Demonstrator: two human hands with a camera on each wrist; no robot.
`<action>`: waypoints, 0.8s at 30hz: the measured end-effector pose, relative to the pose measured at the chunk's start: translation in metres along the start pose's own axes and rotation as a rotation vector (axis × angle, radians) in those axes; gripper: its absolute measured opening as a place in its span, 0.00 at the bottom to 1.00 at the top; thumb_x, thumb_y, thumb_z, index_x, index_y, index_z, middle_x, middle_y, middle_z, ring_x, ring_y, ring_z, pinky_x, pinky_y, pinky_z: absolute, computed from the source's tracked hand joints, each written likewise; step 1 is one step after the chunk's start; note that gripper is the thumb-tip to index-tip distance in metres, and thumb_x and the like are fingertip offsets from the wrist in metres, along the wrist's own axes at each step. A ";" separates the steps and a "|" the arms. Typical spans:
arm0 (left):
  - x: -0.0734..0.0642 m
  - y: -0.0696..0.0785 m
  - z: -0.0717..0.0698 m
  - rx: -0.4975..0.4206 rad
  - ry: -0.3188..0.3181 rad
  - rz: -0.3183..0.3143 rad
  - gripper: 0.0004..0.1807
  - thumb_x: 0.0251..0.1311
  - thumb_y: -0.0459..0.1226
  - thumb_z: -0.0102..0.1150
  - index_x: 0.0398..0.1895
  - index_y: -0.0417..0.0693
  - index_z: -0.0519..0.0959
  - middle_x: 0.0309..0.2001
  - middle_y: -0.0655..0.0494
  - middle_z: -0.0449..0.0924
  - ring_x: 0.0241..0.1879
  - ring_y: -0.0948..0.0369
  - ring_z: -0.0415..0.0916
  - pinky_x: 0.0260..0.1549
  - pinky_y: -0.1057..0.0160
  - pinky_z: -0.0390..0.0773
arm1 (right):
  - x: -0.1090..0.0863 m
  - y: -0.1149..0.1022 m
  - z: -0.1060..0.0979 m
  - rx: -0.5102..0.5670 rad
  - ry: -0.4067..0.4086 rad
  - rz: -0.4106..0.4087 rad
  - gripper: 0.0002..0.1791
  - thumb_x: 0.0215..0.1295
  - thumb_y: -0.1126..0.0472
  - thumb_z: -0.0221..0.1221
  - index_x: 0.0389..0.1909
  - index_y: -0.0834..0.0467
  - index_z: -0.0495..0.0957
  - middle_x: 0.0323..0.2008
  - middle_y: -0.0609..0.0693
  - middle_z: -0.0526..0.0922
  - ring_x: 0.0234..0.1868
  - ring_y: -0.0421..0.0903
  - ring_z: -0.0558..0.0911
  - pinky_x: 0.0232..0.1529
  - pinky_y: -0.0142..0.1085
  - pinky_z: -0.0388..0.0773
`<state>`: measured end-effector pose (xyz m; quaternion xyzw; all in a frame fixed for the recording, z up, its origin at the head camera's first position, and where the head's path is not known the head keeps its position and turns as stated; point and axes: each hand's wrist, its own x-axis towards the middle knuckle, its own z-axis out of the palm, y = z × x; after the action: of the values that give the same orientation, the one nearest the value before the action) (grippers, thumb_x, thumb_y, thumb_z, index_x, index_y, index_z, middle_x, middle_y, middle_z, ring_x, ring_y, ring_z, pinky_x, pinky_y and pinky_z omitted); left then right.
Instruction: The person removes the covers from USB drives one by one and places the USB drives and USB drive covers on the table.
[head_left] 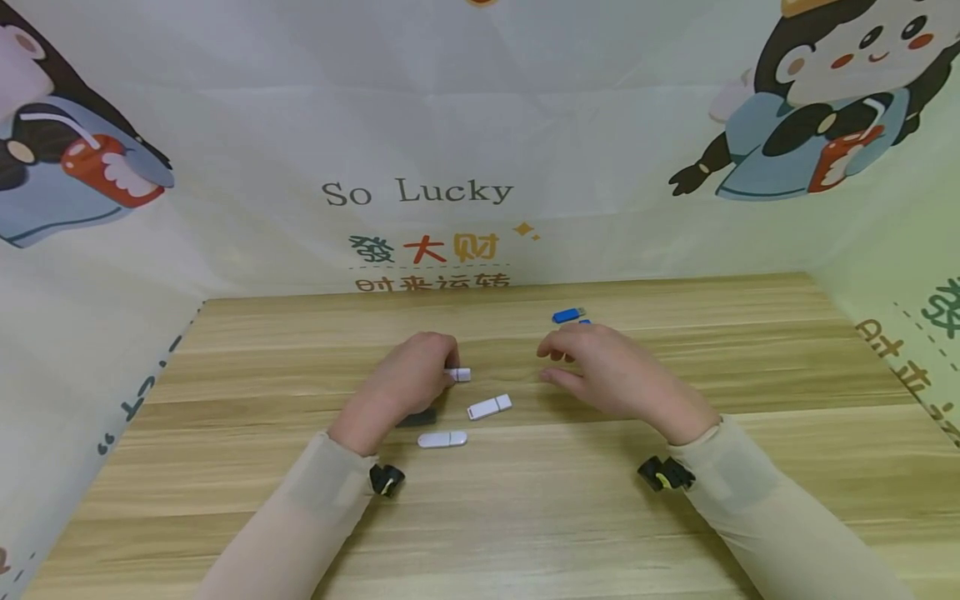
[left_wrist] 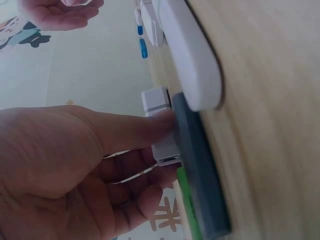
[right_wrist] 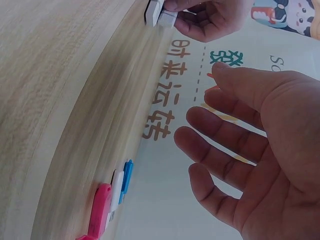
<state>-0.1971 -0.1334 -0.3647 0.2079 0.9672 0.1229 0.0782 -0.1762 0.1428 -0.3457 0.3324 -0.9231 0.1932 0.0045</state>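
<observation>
My left hand (head_left: 408,371) pinches a white USB stick (head_left: 461,375) between thumb and fingers, low over the table. In the left wrist view that white stick shows a grey line near one end. Just under the hand lies a dark grey USB stick (head_left: 417,418), partly covered by it. Two more white sticks rest nearby: a square-ended one (head_left: 489,407) and a round-ended one (head_left: 442,439). My right hand (head_left: 603,371) hovers over the table to the right, fingers loosely bent and holding nothing. Behind it lies a blue USB stick (head_left: 567,316) with its metal plug bare.
A green stick (left_wrist: 188,200) lies beyond the dark grey one. Near the right hand, a pink stick (right_wrist: 100,211) and a white stick (right_wrist: 116,190) lie by the blue ones. A printed cloth (head_left: 420,125) rises along the back edge of the wooden table (head_left: 525,517).
</observation>
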 end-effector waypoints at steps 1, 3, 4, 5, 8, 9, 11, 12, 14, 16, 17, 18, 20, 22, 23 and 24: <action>0.000 0.000 -0.001 0.002 0.001 0.001 0.02 0.69 0.30 0.67 0.38 0.44 0.83 0.37 0.54 0.83 0.39 0.56 0.79 0.45 0.53 0.83 | 0.000 0.000 0.000 -0.001 -0.001 0.000 0.17 0.74 0.56 0.68 0.55 0.62 0.85 0.49 0.55 0.88 0.49 0.52 0.86 0.54 0.49 0.83; -0.001 0.000 -0.001 0.002 0.000 0.000 0.03 0.70 0.30 0.67 0.37 0.45 0.83 0.36 0.54 0.83 0.38 0.57 0.79 0.44 0.53 0.83 | 0.000 0.000 0.000 -0.002 -0.003 0.003 0.16 0.74 0.56 0.68 0.55 0.62 0.85 0.49 0.55 0.88 0.49 0.52 0.86 0.54 0.49 0.83; -0.001 0.001 -0.002 -0.002 0.001 -0.001 0.03 0.70 0.31 0.67 0.37 0.45 0.83 0.36 0.55 0.83 0.38 0.57 0.79 0.44 0.53 0.83 | 0.000 0.000 -0.001 -0.002 -0.004 0.003 0.16 0.74 0.56 0.68 0.55 0.62 0.85 0.49 0.55 0.88 0.49 0.52 0.86 0.54 0.49 0.83; -0.001 0.001 -0.002 -0.007 0.002 -0.004 0.03 0.70 0.31 0.67 0.37 0.45 0.83 0.36 0.55 0.83 0.38 0.57 0.78 0.44 0.54 0.83 | 0.000 0.000 -0.001 -0.001 -0.005 0.003 0.16 0.74 0.56 0.68 0.55 0.62 0.85 0.49 0.55 0.88 0.49 0.52 0.86 0.54 0.49 0.83; 0.000 0.002 -0.003 -0.026 0.010 -0.013 0.03 0.71 0.33 0.67 0.37 0.46 0.83 0.36 0.56 0.82 0.37 0.57 0.78 0.43 0.54 0.82 | -0.001 -0.001 -0.001 0.002 -0.005 0.003 0.16 0.74 0.56 0.68 0.56 0.62 0.85 0.49 0.55 0.88 0.49 0.52 0.86 0.54 0.49 0.83; 0.000 0.003 -0.004 -0.034 0.014 -0.014 0.04 0.71 0.33 0.67 0.37 0.46 0.83 0.36 0.56 0.82 0.36 0.57 0.77 0.42 0.55 0.82 | -0.001 -0.001 -0.001 0.001 -0.004 0.001 0.16 0.74 0.56 0.68 0.55 0.62 0.85 0.49 0.55 0.88 0.49 0.52 0.86 0.54 0.49 0.83; 0.000 0.005 -0.006 -0.048 0.025 -0.016 0.05 0.72 0.34 0.67 0.36 0.47 0.82 0.35 0.56 0.81 0.35 0.57 0.77 0.40 0.56 0.81 | -0.001 -0.001 -0.002 0.001 0.000 -0.003 0.16 0.74 0.56 0.68 0.55 0.62 0.85 0.49 0.55 0.88 0.49 0.52 0.86 0.54 0.49 0.83; -0.001 0.006 -0.006 -0.054 0.031 -0.013 0.05 0.72 0.34 0.67 0.36 0.47 0.82 0.35 0.56 0.81 0.35 0.57 0.76 0.39 0.56 0.80 | -0.001 -0.001 -0.002 0.001 0.003 -0.005 0.16 0.74 0.56 0.68 0.55 0.62 0.85 0.49 0.55 0.88 0.49 0.52 0.86 0.54 0.49 0.83; -0.002 0.009 -0.009 -0.062 0.048 -0.002 0.05 0.72 0.34 0.66 0.36 0.48 0.82 0.35 0.56 0.80 0.34 0.57 0.76 0.37 0.57 0.80 | -0.001 -0.001 -0.002 0.000 0.008 -0.010 0.16 0.74 0.57 0.68 0.55 0.62 0.85 0.49 0.55 0.88 0.49 0.52 0.86 0.54 0.49 0.83; -0.004 0.014 -0.012 -0.063 0.070 0.018 0.04 0.72 0.34 0.67 0.37 0.47 0.82 0.35 0.55 0.80 0.35 0.57 0.75 0.37 0.57 0.80 | 0.000 -0.002 -0.003 0.001 0.012 -0.013 0.16 0.74 0.57 0.68 0.55 0.62 0.85 0.49 0.54 0.88 0.49 0.52 0.86 0.54 0.49 0.83; -0.005 0.016 -0.013 -0.061 0.083 0.030 0.04 0.72 0.34 0.67 0.37 0.46 0.82 0.35 0.55 0.79 0.35 0.57 0.75 0.37 0.57 0.80 | 0.000 -0.002 -0.003 0.001 0.014 -0.014 0.16 0.74 0.57 0.68 0.55 0.62 0.85 0.49 0.54 0.88 0.49 0.52 0.86 0.54 0.49 0.83; -0.006 0.019 -0.014 -0.062 0.094 0.041 0.04 0.72 0.34 0.67 0.38 0.45 0.82 0.35 0.55 0.79 0.35 0.57 0.75 0.38 0.56 0.80 | 0.000 -0.002 -0.003 0.001 0.016 -0.014 0.16 0.74 0.57 0.68 0.55 0.62 0.85 0.49 0.54 0.88 0.49 0.52 0.86 0.53 0.49 0.83; -0.007 0.025 -0.016 -0.062 0.118 0.061 0.03 0.71 0.34 0.67 0.40 0.44 0.82 0.36 0.54 0.79 0.36 0.57 0.75 0.39 0.56 0.80 | 0.000 -0.003 -0.004 -0.002 0.021 -0.015 0.16 0.74 0.57 0.68 0.55 0.62 0.85 0.49 0.54 0.88 0.49 0.52 0.86 0.53 0.49 0.83; -0.009 0.031 -0.018 -0.062 0.141 0.074 0.03 0.71 0.33 0.67 0.41 0.44 0.82 0.37 0.54 0.79 0.38 0.57 0.76 0.41 0.56 0.81 | 0.000 -0.005 -0.004 -0.006 0.029 -0.016 0.16 0.74 0.57 0.68 0.56 0.62 0.85 0.49 0.54 0.88 0.49 0.52 0.86 0.53 0.48 0.83; -0.009 0.034 -0.018 -0.062 0.151 0.082 0.03 0.71 0.33 0.67 0.41 0.44 0.82 0.38 0.54 0.79 0.38 0.57 0.76 0.41 0.56 0.81 | 0.000 -0.006 -0.004 -0.008 0.034 -0.017 0.17 0.73 0.57 0.68 0.56 0.62 0.84 0.49 0.54 0.88 0.49 0.51 0.86 0.52 0.48 0.83; -0.010 0.037 -0.019 -0.062 0.162 0.091 0.03 0.71 0.33 0.67 0.41 0.44 0.82 0.38 0.54 0.79 0.39 0.57 0.76 0.42 0.56 0.81 | 0.000 -0.006 -0.004 -0.010 0.039 -0.019 0.17 0.73 0.57 0.69 0.56 0.62 0.84 0.49 0.54 0.88 0.49 0.51 0.86 0.52 0.48 0.84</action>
<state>-0.1776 -0.1087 -0.3358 0.2386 0.9556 0.1727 0.0006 -0.1727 0.1402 -0.3394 0.3375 -0.9205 0.1951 0.0260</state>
